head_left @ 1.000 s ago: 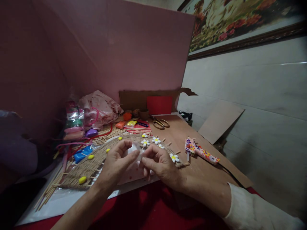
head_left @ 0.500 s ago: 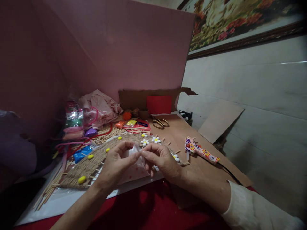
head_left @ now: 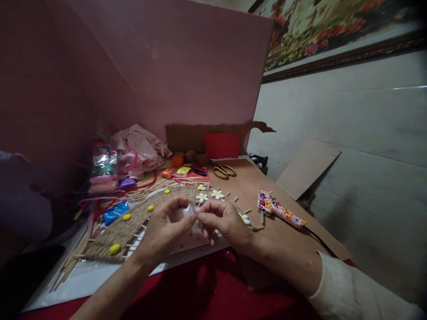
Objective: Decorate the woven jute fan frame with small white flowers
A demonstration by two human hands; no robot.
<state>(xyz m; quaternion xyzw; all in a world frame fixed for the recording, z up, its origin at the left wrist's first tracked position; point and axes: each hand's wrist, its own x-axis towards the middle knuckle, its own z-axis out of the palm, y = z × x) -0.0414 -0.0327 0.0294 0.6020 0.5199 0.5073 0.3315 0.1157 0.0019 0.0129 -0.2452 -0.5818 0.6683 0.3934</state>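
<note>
My left hand (head_left: 163, 233) and my right hand (head_left: 223, 224) meet over the table's front edge, fingertips pinched together on a small clear plastic bag (head_left: 189, 212) with something white inside. Under and behind the hands lies a woven straw mat (head_left: 133, 220) on thin sticks, dotted with yellow oval pieces (head_left: 114, 248) and white flowers (head_left: 217, 194) with yellow centres. My right sleeve is white.
A flower-patterned glue gun (head_left: 279, 211) with a black cord lies to the right on brown cardboard (head_left: 256, 182). Scissors (head_left: 223, 170), small clay packets (head_left: 183, 171), a red card (head_left: 222, 145) and a pink bundle (head_left: 136, 151) sit at the back. Pink boards wall the left and rear.
My fingertips have closed in on the little bag, and the right hand has shifted slightly up and left. Nothing else on the table has moved.
</note>
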